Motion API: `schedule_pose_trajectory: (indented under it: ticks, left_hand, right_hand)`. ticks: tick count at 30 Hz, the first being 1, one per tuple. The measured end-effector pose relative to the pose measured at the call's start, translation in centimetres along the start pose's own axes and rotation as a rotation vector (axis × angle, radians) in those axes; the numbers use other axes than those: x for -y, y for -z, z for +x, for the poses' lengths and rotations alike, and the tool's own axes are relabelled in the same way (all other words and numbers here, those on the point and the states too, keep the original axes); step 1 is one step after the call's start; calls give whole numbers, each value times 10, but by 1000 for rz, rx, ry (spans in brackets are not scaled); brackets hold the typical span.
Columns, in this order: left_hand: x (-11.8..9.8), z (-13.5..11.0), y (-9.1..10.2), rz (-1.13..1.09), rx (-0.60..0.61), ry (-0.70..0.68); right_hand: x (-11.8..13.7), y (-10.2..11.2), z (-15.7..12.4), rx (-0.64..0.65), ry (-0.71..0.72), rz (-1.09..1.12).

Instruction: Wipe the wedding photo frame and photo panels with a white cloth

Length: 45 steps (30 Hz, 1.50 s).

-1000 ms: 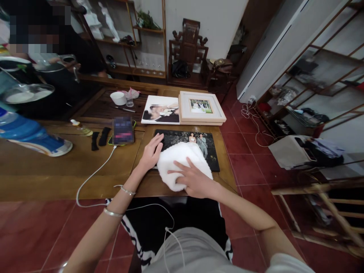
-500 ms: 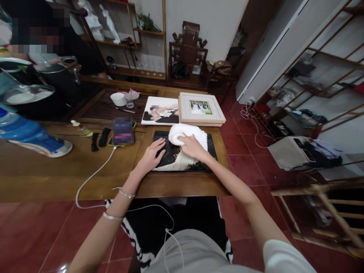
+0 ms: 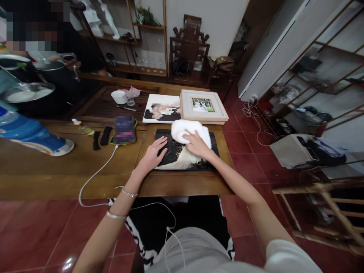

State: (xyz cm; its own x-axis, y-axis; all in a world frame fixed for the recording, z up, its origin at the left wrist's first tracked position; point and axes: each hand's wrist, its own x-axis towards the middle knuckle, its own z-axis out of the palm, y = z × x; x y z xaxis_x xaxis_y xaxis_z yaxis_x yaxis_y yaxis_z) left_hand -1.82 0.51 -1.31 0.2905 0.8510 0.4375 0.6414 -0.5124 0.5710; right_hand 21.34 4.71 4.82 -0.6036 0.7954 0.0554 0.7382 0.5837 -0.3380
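Note:
A dark photo panel [image 3: 170, 155] with a pale, dress-like shape lies flat on the wooden table near its front edge. On its left side rests my left hand [image 3: 153, 153], fingers spread and holding nothing. My right hand [image 3: 196, 145] grips a folded white towel [image 3: 182, 131] and presses it onto the panel's upper right part. The towel and hand hide that part of the picture. Just behind the panel lie a white-edged photo print [image 3: 162, 110] and, to its right, a stack of light wooden picture frames [image 3: 222, 113].
Left on the table [image 3: 113, 178] are a phone [image 3: 124, 129] on a white cable, black straps [image 3: 106, 135], a small dropper bottle [image 3: 83, 128] and a large blue bottle [image 3: 31, 131]. A white cup [image 3: 119, 97] stands farther back. Another person is at the far left.
The whole view has shifted slightly. Both hands and the towel stay in nearly the same places on the panel.

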Motion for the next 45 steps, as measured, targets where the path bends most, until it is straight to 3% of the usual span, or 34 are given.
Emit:
schedule_pose_trajectory:
  ticks: [5,9,14,23,27,34,38,41,45]
  left_hand:
    - [-1,-1,-2,-12,-79,36]
    - [-2,-2,-3,-11,-123,60]
    - [-3,-3,-4,7,-120,61]
    - [2,-4,-7,62,-69,73]
    - [5,-4,-8,71,-54,56]
    - [6,-3,-6,47,-50,50]
    - [6,-4,-6,41,-55,54]
    - [5,-4,-6,45,-50,59]
    - [4,-5,-6,49,-42,59]
  right_hand:
    - [-52,16,-49,-69,-93,-38]
    - [-63,15,-61,-103,-111,-57]
    - [-40,1,-81,-143,-68,-86]
    - [31,-17,-171,-80,92,-46]
    - [21,-9,-163,-74,58,-33]
    - [-40,12,-87,-96,-64,-71]
    - [-53,14,-62,-112,-100,-110]
    - [-46,10,-67,-123,-108,-122]
    - [-22,1,-104,-112,-46,-84]
